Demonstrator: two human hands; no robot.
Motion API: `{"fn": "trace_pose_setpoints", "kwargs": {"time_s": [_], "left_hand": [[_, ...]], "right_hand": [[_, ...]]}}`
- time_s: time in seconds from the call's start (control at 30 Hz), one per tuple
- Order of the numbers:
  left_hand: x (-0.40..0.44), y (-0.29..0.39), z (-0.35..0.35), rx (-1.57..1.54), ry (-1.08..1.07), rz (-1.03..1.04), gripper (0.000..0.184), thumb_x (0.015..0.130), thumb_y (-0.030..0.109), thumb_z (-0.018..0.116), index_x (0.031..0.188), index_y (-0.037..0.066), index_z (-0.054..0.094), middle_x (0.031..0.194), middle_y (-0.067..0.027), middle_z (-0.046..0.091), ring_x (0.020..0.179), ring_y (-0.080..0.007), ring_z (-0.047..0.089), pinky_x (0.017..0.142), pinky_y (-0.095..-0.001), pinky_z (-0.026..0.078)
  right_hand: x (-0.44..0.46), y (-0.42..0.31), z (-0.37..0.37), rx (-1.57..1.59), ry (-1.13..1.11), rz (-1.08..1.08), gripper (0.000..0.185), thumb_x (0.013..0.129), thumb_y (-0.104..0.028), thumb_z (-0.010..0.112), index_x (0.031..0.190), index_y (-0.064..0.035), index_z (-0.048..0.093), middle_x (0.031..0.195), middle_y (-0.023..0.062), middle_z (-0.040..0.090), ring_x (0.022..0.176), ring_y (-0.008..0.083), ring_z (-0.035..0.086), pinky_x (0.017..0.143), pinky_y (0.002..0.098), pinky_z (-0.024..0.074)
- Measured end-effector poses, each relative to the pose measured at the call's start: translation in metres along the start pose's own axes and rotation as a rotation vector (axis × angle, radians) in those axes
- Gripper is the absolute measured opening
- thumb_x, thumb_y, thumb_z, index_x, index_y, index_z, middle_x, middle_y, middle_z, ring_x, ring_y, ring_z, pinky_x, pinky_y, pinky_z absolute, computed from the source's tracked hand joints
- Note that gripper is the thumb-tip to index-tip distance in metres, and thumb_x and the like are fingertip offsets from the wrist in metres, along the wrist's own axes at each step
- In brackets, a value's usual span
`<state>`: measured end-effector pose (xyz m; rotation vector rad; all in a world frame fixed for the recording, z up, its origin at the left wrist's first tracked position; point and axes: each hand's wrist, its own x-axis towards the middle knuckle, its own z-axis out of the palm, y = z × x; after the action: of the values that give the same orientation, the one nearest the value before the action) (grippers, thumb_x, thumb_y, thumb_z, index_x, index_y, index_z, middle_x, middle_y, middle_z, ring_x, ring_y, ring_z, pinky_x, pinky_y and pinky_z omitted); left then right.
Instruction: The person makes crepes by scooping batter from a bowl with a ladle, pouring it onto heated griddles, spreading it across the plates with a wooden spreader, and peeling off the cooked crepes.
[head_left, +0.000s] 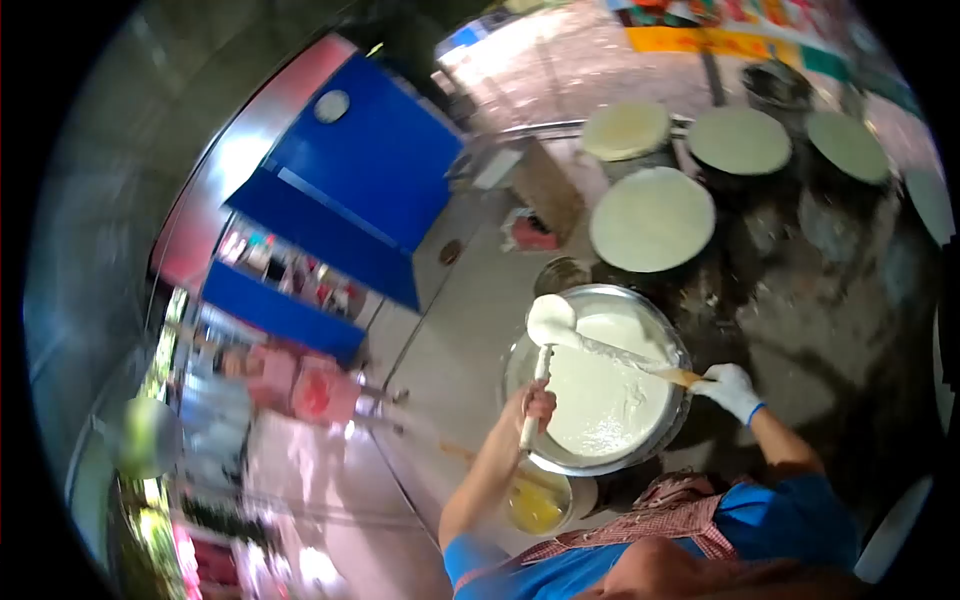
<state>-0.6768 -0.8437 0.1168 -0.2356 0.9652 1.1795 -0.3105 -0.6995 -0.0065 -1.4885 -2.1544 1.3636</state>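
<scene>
A wide metal basin [645, 452] full of thick white batter [600, 405] stands in front of me. My left hand [535, 405] is bare and closed around the pale handle of a ladle [551, 318]. The ladle's bowl, coated in batter, is over the basin's far left side. My right hand [728, 390], in a white glove, grips the wooden end of a batter-covered paddle [640, 362]. The paddle slants across the basin, its far end meeting the ladle's bowl or lying just beside it; I cannot tell which.
Several round griddles covered in pale batter, including a near one [652, 220], stand beyond the basin to the right. A bucket [540, 505] with yellow liquid sits below the basin. A cardboard box [548, 190] and blue panels [370, 150] are at left. A pink chair [310, 390] stands farther left.
</scene>
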Motion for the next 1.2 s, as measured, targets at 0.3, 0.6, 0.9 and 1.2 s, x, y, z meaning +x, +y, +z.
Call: {"fn": "trace_pose_setpoints", "kwargs": {"time_s": [0.3, 0.6, 0.9, 1.2], "left_hand": [[0.13, -0.064, 0.101, 0.137, -0.62, -0.612, 0.025, 0.096, 0.026, 0.047, 0.077, 0.009, 0.046, 0.056, 0.0016, 0.036, 0.039, -0.008, 0.031, 0.031, -0.0218, 0.025], [0.248, -0.37, 0.205, 0.315, -0.371, -1.422, 0.031, 0.094, 0.02, 0.046, 0.065, 0.01, 0.04, 0.055, -0.0013, 0.039, 0.045, -0.0121, 0.039, 0.042, -0.0251, 0.034], [0.14, -0.708, 0.361, 1.56, -1.319, -1.118, 0.053, 0.095, 0.017, 0.047, 0.141, 0.031, 0.022, 0.053, 0.0031, 0.026, 0.037, -0.0089, 0.025, 0.032, -0.027, 0.022], [0.193, -0.922, 0.309, 2.045, -1.896, 0.611, 0.068, 0.087, 0.011, 0.049, 0.146, 0.031, 0.021, 0.075, -0.0119, 0.057, 0.065, -0.0274, 0.06, 0.057, -0.0422, 0.048]], "right_hand": [[-0.127, 0.067, -0.045, 0.381, 0.333, 0.258, 0.044, 0.077, -0.05, 0.066, 0.093, -0.0098, 0.069, 0.072, 0.0093, 0.065, 0.063, 0.0204, 0.061, 0.06, 0.0338, 0.0471], [-0.447, 0.249, 0.126, 0.264, 1.008, 0.638, 0.042, 0.083, -0.047, 0.06, 0.101, -0.0087, 0.066, 0.086, 0.0206, 0.064, 0.075, 0.0343, 0.062, 0.065, 0.0425, 0.0474], [-0.562, 0.14, 0.119, 0.165, 1.817, 1.517, 0.046, 0.082, -0.034, 0.062, 0.123, -0.0125, 0.056, 0.087, 0.0203, 0.065, 0.08, 0.0338, 0.063, 0.071, 0.0417, 0.0495], [-0.516, 0.219, 0.076, 0.069, 1.715, 1.789, 0.035, 0.079, -0.023, 0.064, 0.115, -0.0235, 0.064, 0.071, 0.0184, 0.062, 0.069, 0.0358, 0.063, 0.063, 0.0439, 0.05]]}}
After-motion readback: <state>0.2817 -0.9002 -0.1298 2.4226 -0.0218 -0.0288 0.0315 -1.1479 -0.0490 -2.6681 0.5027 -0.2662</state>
